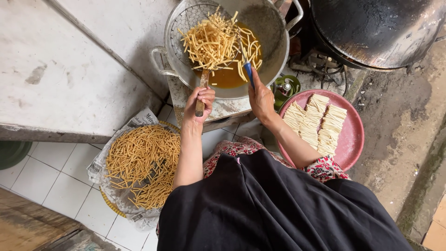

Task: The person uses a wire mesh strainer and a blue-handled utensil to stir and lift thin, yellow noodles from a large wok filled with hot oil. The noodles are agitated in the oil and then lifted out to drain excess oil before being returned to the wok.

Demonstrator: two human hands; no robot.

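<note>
Both hands work over the wok (274,42): left hand (200,100) clamped on the wire skimmer (197,21) handle, right hand (261,100) gripping a blue-handled tool (248,73). Fried sticks (211,44) sit lifted above the oil; holding the skimmer level lets them drain cleanly.

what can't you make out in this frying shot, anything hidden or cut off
Head view only:
- Right hand: its blue-handled tool ends among the fried sticks, so the tip's shape is hidden.
- Left hand wraps the strainer handle, covering part of it.
- Oil depth: mostly hidden by strainer and sticks.
- Black pan: cut off by the top and right edges.
- Pink tray: near rim hidden behind the arm and clothing.
</note>
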